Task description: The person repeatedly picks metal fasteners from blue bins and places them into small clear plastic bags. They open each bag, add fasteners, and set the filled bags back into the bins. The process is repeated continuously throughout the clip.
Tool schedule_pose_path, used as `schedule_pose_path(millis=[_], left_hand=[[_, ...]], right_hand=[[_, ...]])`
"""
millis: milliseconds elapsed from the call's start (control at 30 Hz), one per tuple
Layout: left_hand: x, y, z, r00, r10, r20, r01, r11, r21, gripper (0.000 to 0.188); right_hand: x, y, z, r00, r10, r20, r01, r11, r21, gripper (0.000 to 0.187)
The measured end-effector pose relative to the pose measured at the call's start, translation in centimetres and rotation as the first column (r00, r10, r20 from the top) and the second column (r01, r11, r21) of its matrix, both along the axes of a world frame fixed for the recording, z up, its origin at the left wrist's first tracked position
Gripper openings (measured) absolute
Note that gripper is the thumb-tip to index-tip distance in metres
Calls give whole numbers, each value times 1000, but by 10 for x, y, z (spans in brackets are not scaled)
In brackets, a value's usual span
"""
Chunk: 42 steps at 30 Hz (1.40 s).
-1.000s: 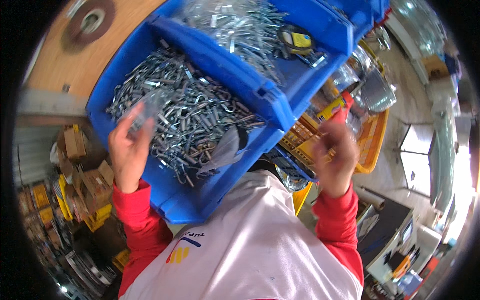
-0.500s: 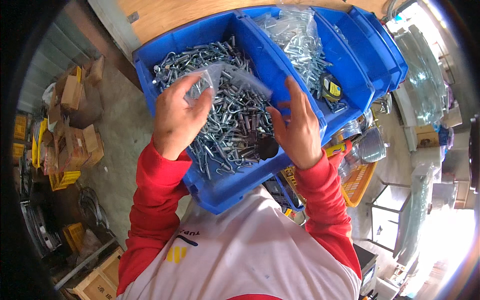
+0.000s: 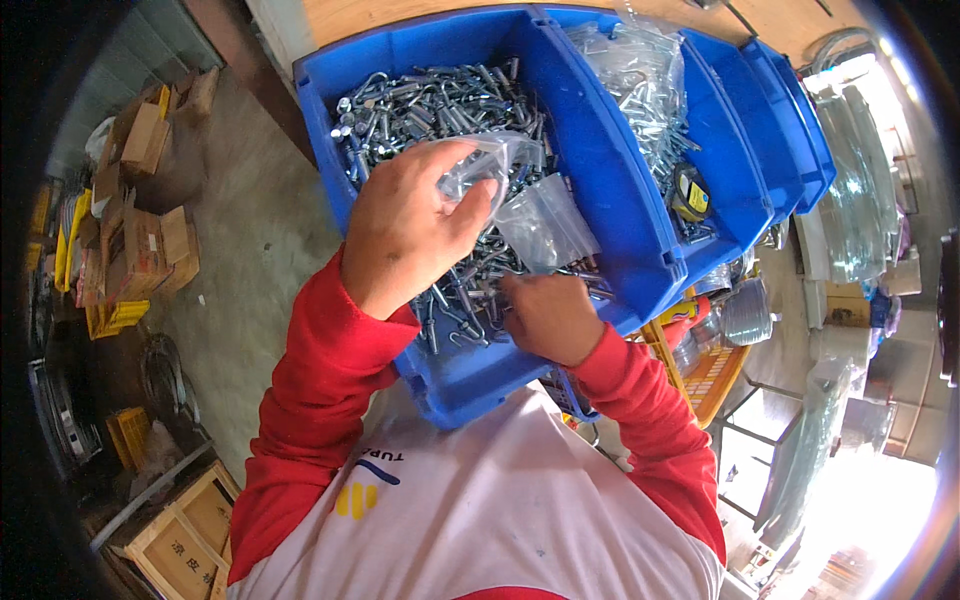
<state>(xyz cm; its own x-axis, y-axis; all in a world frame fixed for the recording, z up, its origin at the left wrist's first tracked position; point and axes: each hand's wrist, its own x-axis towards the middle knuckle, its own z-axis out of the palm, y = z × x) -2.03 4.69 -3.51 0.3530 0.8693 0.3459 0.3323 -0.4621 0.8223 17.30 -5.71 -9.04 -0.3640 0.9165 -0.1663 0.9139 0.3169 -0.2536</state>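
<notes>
My left hand grips a small clear plastic bag by one end, its thumb and fingers curved around the mouth. The bag hangs to the right, over a heap of small metal hook bolts in a blue bin. Low in that bin, just below the bag, my right hand is curled with its fingertips down in the hook bolts. Its fingertips and anything between them are hidden.
The neighbouring blue bin holds clear bags of hardware and a yellow-and-black tape measure. More blue bins stand farther right. A yellow basket sits below them. Cardboard boxes are on the floor at left.
My right hand has dropped from above the bin's right side into the hook bolts and curled. My left hand and the bag have shifted right in the picture, as has the bin.
</notes>
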Motion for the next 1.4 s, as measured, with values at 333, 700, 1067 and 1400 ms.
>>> schedule_pose_path(millis=[333, 700, 1067, 1400], left_hand=[[1, 4, -8, 999, -17, 39, 17, 1000, 22, 40], [1, 3, -4, 999, -38, 17, 38, 999, -8, 38], [-4, 11, -6, 989, 11, 150, -18, 999, 46, 38], [13, -12, 41, 877, -173, -449, 231, 970, 79, 38]], right_hand=[[-35, -7, -16, 988, -140, -72, 119, 963, -243, 29], [-46, 1, -10, 958, -151, -242, 180, 979, 100, 34], [-43, 1, 2, 914, -175, -366, 187, 982, -4, 24], [26, 3, 84, 170, 35, -985, 394, 914, 100, 22]])
